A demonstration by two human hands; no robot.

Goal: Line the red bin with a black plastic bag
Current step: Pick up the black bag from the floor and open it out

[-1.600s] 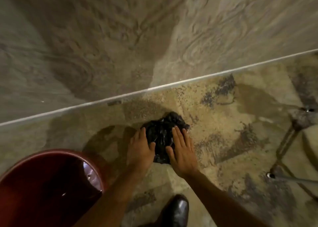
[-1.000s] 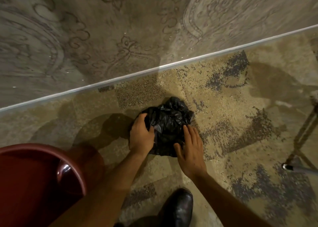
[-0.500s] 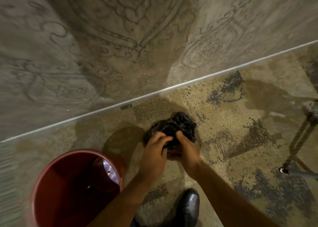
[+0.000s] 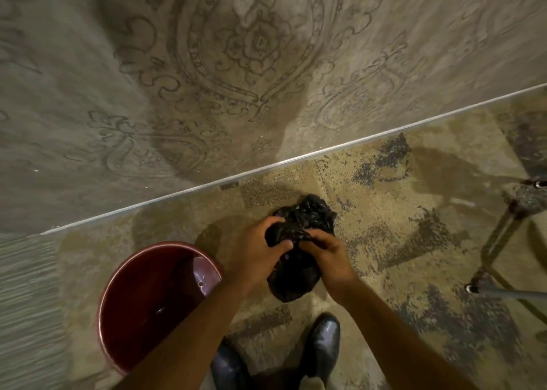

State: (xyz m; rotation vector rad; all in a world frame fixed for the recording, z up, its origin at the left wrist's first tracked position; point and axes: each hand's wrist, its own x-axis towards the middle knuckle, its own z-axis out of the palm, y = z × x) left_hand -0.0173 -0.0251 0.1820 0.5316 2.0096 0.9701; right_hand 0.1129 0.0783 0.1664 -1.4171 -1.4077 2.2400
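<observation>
A crumpled black plastic bag (image 4: 296, 277) hangs bunched between both hands, above the patterned carpet. My left hand (image 4: 254, 250) grips its upper left part, fingers curled into the plastic. My right hand (image 4: 325, 253) pinches the top edge from the right, close to the left hand. More crumpled black plastic (image 4: 310, 215) shows beyond the hands; I cannot tell whether it touches the floor. The round red bin (image 4: 130, 286) stands open on the floor to the left, partly hidden by my left forearm. Its inside looks unlined.
A wall with an ornate grey pattern (image 4: 251, 49) rises just beyond the bag, meeting the carpet at a pale baseboard strip (image 4: 296, 161). Metal furniture legs (image 4: 497, 241) stand at the right. My black shoes (image 4: 322, 348) are at the bottom centre.
Both hands went from pressing the bag on the floor to gripping it and lifting it. Part of it now hangs down between the hands. The view shifted, showing more of the bin.
</observation>
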